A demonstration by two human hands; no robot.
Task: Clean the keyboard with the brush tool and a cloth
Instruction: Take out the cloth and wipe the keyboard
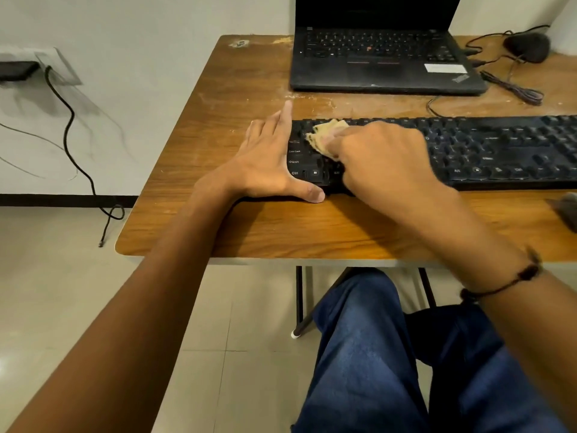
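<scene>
The keyboard is braced by the flat, open left hand; the cloth, gripped by the right hand, has reached only the left keys, so most wiping appears left.

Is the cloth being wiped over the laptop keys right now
No, the right hand presses the cloth on the left end of the separate keyboard, while the laptop sits untouched behind it.

Scuffed wood-grain table, matt black plastic keyboard, seemingly soft tan cloth

Bare forearms; dark cord bracelet on right wrist; blue jeans.
</scene>
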